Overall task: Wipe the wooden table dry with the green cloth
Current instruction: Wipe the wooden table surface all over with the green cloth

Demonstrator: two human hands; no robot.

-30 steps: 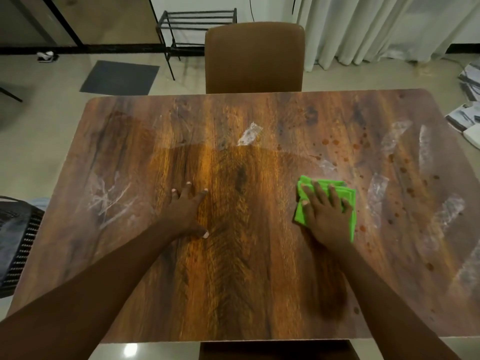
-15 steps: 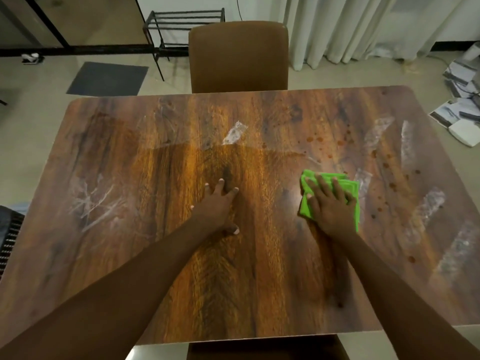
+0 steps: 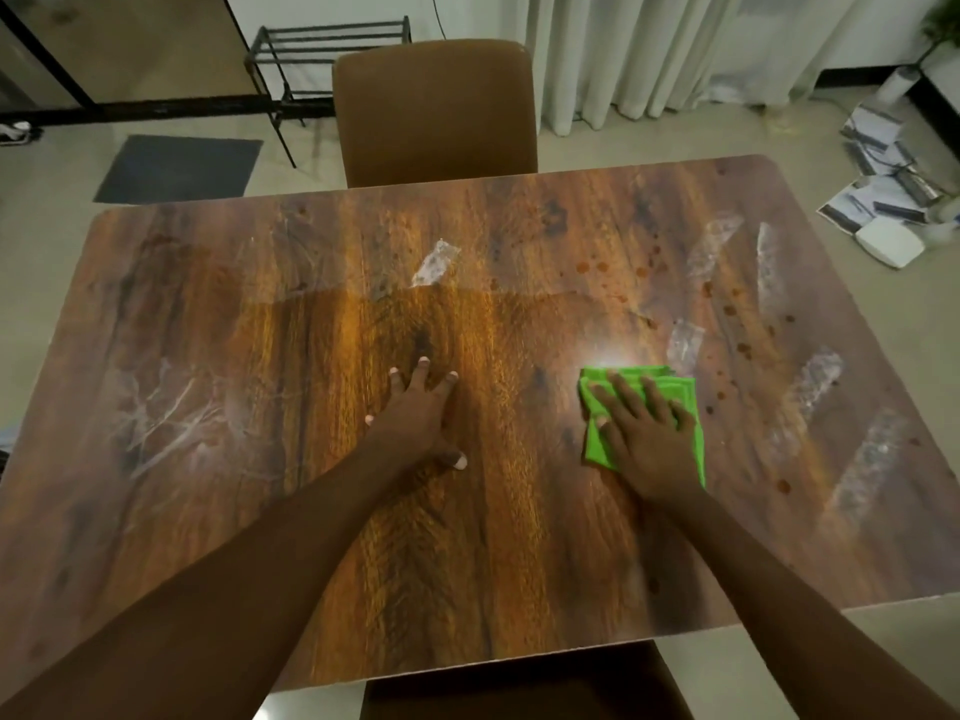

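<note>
The wooden table (image 3: 218, 324) fills the view, with dark droplets and pale streaks on its right part. A folded green cloth (image 3: 685, 397) lies flat right of centre. My right hand (image 3: 641, 439) presses down on it with fingers spread, covering most of it. My left hand (image 3: 418, 423) rests flat on the bare wood near the middle, fingers apart, holding nothing.
A brown chair (image 3: 436, 106) stands at the far edge and another chair seat (image 3: 519, 688) shows under the near edge. Papers and a white box (image 3: 888, 244) lie on the floor at right. A metal rack (image 3: 322, 49) and dark mat (image 3: 179, 168) are beyond the table.
My left hand has slid to the right across the wood, closer to the cloth. My right hand stays pressed on the green cloth, shifting only slightly. The view has drifted to the right.
</note>
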